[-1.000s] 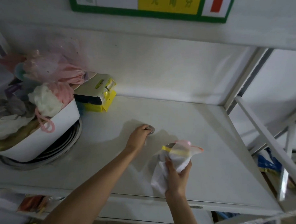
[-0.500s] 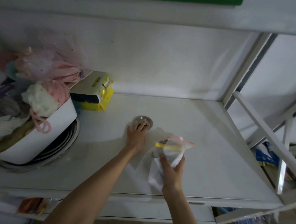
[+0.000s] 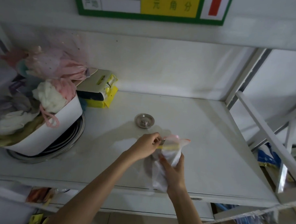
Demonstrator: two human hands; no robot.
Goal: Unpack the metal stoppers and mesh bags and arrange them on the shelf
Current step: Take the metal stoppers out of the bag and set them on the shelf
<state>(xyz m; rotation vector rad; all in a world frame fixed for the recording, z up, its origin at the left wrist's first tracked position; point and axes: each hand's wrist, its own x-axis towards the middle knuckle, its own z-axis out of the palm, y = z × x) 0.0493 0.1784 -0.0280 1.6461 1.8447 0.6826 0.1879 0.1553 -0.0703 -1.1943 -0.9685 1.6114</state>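
Observation:
A round metal stopper (image 3: 144, 120) lies alone on the white shelf (image 3: 201, 147), apart from both hands. My right hand (image 3: 173, 171) grips the lower part of a clear zip bag (image 3: 172, 152) with a yellow and pink strip at its mouth; white contents fill it. My left hand (image 3: 147, 145) is at the bag's mouth, its fingers pinched on a small metal piece that sticks out of the opening. What else the bag holds is hidden.
A white tub (image 3: 47, 131) stuffed with pink and white mesh bags sits on stacked metal basins (image 3: 65, 142) at the left. A yellow and white packet (image 3: 101, 91) lies against the back wall. Shelf uprights (image 3: 242, 78) stand at the right.
My left hand let go of the stopper on the shelf and drew back to the bag's mouth. The stopper now lies uncovered.

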